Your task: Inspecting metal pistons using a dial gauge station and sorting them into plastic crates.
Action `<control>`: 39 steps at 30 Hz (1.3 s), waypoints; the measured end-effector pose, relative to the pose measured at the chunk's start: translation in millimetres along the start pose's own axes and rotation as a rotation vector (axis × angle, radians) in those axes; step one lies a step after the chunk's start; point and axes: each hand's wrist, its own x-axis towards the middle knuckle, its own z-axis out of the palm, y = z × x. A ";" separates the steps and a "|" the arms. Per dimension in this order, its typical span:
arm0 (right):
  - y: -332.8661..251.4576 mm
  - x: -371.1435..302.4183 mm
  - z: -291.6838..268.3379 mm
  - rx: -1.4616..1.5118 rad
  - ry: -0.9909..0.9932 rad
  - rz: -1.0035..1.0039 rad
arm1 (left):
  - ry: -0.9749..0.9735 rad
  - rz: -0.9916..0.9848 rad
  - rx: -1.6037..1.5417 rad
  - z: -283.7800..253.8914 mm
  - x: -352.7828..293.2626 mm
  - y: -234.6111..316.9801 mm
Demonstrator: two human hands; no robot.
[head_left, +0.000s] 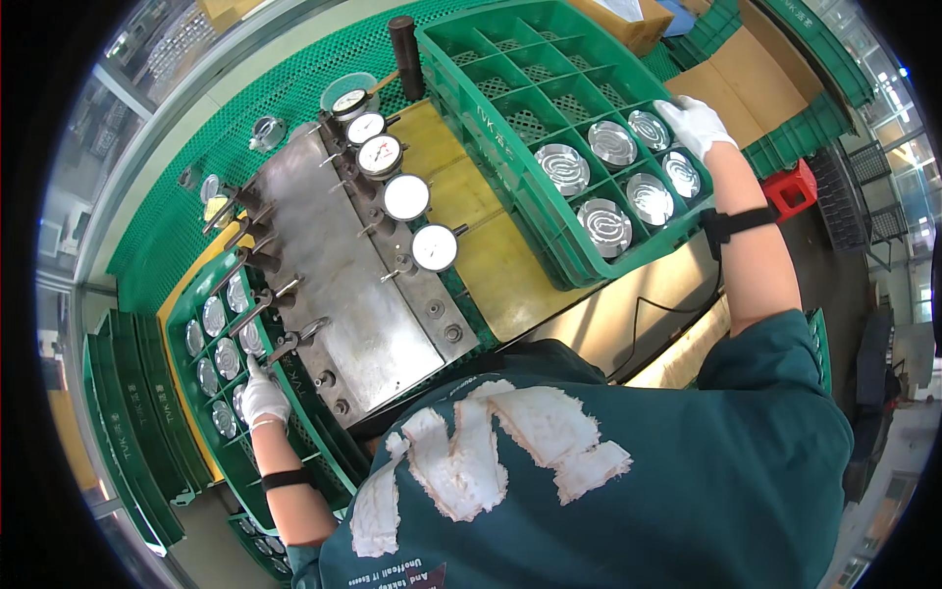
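A: Starting at the fingers, how does the white-gloved right hand (693, 126) stand?

B: Fingers partly spread at the right-hand rim of the divided green plastic crate on the right (540, 228); whether they grip anything, I cannot tell.

A: Which part is nearest?

B: A shiny silver round metal part (649, 131), just left of the fingers, in a cell along that rim. Its round top shows no long axis.

A: The white-gloved left hand (263, 398)?

B: Fingers extended over the divided green plastic crate on the left (316, 420), more silver round parts (227, 358) just beside them; its hold is unclear too. Between the crates lies a smooth grey metal plate (329, 265).
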 end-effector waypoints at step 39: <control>-220.7 -259.3 135.6 1.027 -0.974 -0.715 | 0.612 0.908 -0.504 -99.1 -101.7 152.3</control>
